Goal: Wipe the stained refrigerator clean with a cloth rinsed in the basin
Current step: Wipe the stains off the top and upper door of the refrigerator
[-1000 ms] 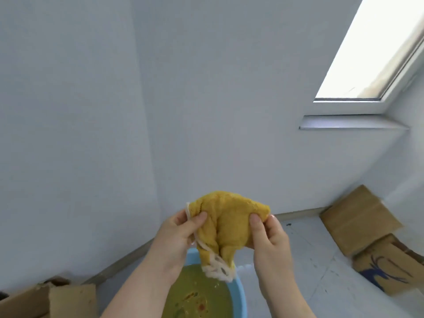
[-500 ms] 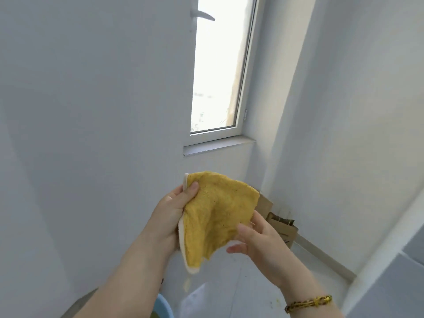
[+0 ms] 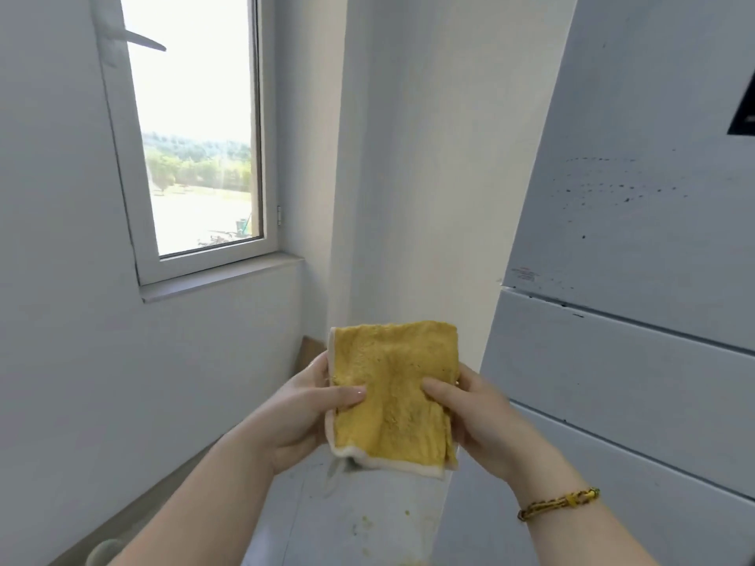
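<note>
A thin braided bracelet (image 3: 559, 503) of yellow and dark cord, knotted at one side, circles the wrist of the right hand (image 3: 478, 414).

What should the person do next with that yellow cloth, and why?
Probably carry the yellow cloth, which the left hand and right hand hold spread flat, rightward onto the refrigerator door, whose upper panel shows dark specks.

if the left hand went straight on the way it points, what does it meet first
The cloth that the left hand pinches; just beyond it, the right hand, gripping the opposite edge. The refrigerator stands further right, though depth is unclear.
</note>
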Demonstrator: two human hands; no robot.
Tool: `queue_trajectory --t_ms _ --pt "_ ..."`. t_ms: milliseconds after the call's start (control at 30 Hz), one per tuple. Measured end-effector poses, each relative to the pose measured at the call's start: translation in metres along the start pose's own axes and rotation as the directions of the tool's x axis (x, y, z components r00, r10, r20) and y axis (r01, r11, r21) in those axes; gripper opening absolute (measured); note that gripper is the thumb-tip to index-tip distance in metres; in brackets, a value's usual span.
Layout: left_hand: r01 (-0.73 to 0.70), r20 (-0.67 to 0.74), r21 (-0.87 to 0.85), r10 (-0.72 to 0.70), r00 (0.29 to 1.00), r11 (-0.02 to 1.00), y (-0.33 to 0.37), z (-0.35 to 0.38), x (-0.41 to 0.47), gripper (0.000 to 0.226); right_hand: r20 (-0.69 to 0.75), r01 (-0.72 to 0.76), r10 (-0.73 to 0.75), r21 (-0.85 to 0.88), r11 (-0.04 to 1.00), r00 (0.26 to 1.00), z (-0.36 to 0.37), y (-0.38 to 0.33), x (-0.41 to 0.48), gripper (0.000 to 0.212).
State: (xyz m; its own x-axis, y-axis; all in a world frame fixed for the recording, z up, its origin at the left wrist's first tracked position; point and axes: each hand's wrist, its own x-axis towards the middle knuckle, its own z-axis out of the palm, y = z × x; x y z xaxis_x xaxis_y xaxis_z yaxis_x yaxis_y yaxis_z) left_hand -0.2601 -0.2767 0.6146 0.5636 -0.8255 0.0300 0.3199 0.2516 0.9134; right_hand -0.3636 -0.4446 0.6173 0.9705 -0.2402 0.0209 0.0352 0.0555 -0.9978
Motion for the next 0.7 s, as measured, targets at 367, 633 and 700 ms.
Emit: queue_trajectory --t_ms 367,633,700 --pt "-0.213 0.157 0.202 0.183 0.970 0.956 -0.001 0.061 0.085 0.027 -0.045 0.230 -0.229 0.024 0.973 0.972 -0.114 -0.027 -0.024 0.018" --pt "-0.090 0.556 0.027 0.060 0.829 0.996 0.014 0.070 0.177 0.031 -0.304 0.251 -0.242 -0.011 0.968 0.921 -0.164 -0.067 -0.002 0.042" --pt "-0.052 0.664 0.007 0.034 0.747 0.999 0.018 0.071 0.199 0.036 -0.347 0.259 -0.252 -0.026 0.966 0.903 -0.173 -0.078 0.011 0.031"
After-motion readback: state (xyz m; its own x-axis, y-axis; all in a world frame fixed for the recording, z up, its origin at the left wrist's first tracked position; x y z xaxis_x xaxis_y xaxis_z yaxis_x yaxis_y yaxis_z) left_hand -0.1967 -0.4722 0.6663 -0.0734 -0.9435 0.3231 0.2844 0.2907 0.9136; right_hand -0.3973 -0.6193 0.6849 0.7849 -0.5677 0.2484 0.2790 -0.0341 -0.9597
